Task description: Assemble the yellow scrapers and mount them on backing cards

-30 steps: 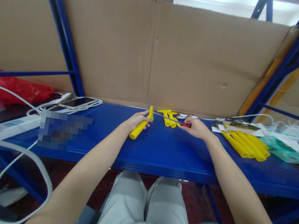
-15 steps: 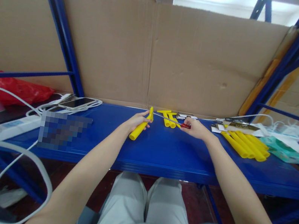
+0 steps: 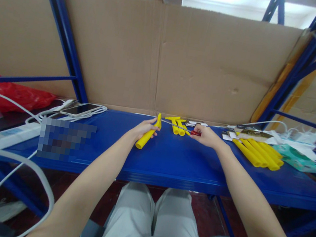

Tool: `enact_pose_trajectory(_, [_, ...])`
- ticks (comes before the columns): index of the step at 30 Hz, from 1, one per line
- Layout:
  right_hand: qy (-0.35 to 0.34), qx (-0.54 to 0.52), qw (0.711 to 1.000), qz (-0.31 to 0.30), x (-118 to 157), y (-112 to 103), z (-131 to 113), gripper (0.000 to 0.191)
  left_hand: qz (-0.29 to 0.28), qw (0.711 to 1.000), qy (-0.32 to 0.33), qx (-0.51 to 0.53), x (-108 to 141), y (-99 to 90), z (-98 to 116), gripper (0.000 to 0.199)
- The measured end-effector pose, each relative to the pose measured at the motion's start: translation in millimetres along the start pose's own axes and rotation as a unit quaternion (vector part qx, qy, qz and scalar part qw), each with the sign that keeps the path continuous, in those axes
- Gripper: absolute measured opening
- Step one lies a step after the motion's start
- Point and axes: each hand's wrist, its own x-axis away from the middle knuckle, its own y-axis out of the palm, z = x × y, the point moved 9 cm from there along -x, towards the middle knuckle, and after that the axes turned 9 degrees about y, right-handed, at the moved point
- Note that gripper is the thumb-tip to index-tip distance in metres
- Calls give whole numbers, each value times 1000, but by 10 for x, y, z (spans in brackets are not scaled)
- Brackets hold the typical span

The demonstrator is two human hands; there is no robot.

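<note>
My left hand (image 3: 145,128) is closed around a yellow T-shaped handle (image 3: 144,139), whose open tube end points down toward me. In my right hand (image 3: 205,135) is a screwdriver with a red grip (image 3: 195,133). Its thin metal shaft (image 3: 176,125) reaches left, with the tip at or close to the top of the held handle; whether they touch cannot be made out. Just behind the shaft, several yellow T-shaped pieces (image 3: 175,126) lie on the blue table (image 3: 175,158).
More yellow tubes (image 3: 256,153) lie at the right beside a green plastic packet (image 3: 296,158). On the left are a phone (image 3: 83,109), white cables, a power strip (image 3: 18,136) and a red bag (image 3: 22,96). A cardboard sheet (image 3: 197,64) stands behind the table.
</note>
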Motion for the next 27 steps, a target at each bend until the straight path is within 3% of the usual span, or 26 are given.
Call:
enact_pose_trajectory(16, [-3, 30, 999, -39, 6, 61, -27, 25, 10, 1000, -4, 14, -7, -6, -11, 75])
enact_pose_trajectory(27, [0, 31, 999, -6, 3, 12, -12, 16, 14, 1000, -4, 9, -8, 19, 18, 77])
